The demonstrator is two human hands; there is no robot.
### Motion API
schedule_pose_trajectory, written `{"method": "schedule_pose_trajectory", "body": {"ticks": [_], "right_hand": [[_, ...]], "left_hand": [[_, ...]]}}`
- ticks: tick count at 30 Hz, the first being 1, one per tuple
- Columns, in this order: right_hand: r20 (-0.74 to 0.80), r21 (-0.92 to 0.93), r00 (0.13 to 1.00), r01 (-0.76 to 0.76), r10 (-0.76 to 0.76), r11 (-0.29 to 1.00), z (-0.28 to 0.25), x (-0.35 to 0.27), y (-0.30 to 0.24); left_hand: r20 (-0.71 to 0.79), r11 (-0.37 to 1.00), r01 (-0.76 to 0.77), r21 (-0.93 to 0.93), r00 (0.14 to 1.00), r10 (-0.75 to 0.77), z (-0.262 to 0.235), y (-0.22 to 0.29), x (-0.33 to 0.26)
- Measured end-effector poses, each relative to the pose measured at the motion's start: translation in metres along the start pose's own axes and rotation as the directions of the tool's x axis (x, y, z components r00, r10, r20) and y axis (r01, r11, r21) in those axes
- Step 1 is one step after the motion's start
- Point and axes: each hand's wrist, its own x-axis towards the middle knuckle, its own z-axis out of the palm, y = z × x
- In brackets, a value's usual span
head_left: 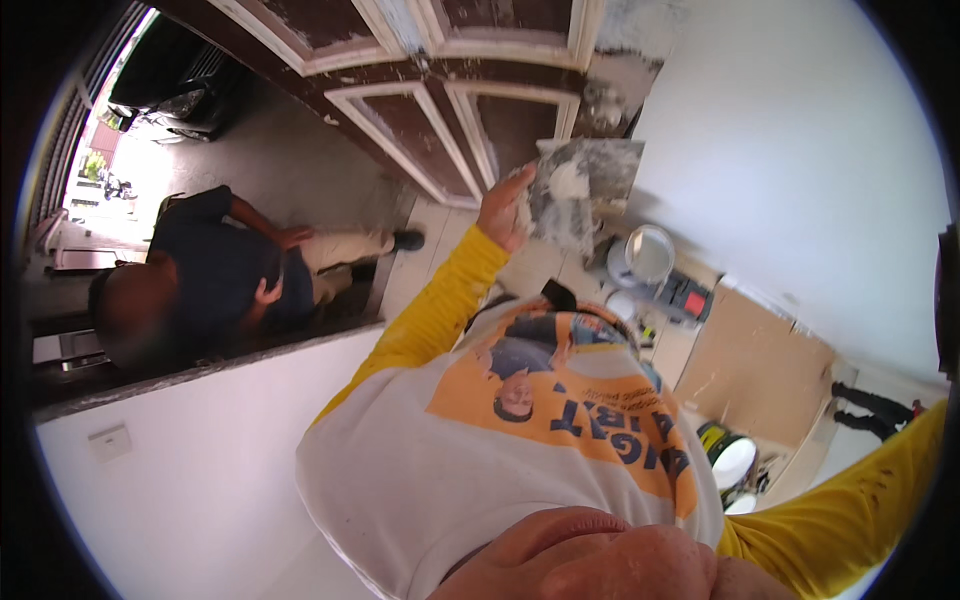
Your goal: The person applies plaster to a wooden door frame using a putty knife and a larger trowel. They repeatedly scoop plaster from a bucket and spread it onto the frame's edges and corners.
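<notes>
My left hand, in a yellow sleeve, is raised in front of me and grips a square grey board smeared with white filler. The board is held close to a dark brown panelled door whose frames are patched with white filler. My right arm stretches off the right edge of the picture, so that hand is hidden. My white and yellow shirt with an orange print fills the lower middle.
A person in a dark blue shirt sits on the step at the left. On the tiled floor stand a grey bucket, a red and black tool, a cardboard sheet and another bucket. White wall rises at right.
</notes>
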Motion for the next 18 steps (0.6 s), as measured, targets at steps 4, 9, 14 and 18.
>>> {"method": "schedule_pose_trajectory", "body": {"ticks": [4, 9, 14, 18], "right_hand": [[-0.232, 0.160, 0.799, 0.594, -0.555, 0.789, -0.030, 0.091, -0.211], [-0.645, 0.111, -0.037, 0.984, -0.764, -0.141, -0.150, 0.039, -0.460], [-0.676, 0.216, -0.175, 0.882, -0.716, -0.419, -0.137, -0.005, -0.525], [-0.313, 0.472, 0.409, 0.850, -0.857, 0.233, 0.014, 0.037, -0.466]], "left_hand": [[0.146, 0.638, -0.244, 0.730, 0.968, 0.203, -0.034, 0.011, -0.017], [0.155, 0.826, -0.304, 0.475, 0.953, 0.262, -0.031, 0.034, 0.015], [-0.173, 0.986, 0.143, -0.081, 0.973, -0.155, -0.011, 0.089, 0.030], [-0.198, 0.909, 0.216, -0.358, 0.933, -0.299, -0.052, 0.073, 0.020]]}}
